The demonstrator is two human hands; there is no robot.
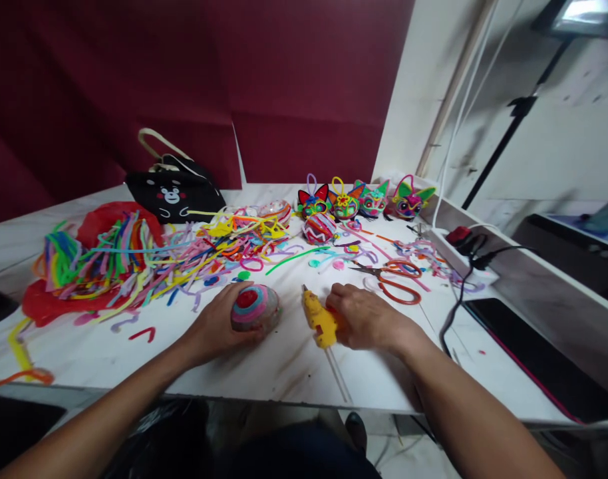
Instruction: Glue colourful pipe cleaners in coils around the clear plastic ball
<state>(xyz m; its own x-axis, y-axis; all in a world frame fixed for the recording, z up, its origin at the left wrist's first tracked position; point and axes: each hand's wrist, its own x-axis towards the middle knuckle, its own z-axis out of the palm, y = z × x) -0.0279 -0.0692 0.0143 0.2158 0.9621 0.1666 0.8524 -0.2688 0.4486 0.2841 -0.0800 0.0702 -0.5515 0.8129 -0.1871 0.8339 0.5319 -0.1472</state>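
Note:
My left hand (pixel 223 320) is closed around a ball (pixel 271 309) ringed with red, blue and pink bands, low over the white table. In my right hand (pixel 358 316) is a yellow hot glue gun (pixel 320 320), its nozzle pointing away from me and a clear glue stick (pixel 338 374) trailing out of its back end. A small gap separates the glue gun from the ball. Orange-handled scissors (pixel 401 279) lie just beyond my right hand. Behind the ball, a round green piece (pixel 244 275) rests among colourful pipe cleaners (pixel 214 246).
Several decorated cat-faced balls (pixel 346 205) line the back, with a striped ball (pixel 318 228) before them. A black bear-faced bag (pixel 171 196) stands back left beside bundled pipe cleaners (pixel 104 256). To the right are a power strip (pixel 463 256), cables and a dark phone (pixel 538 352).

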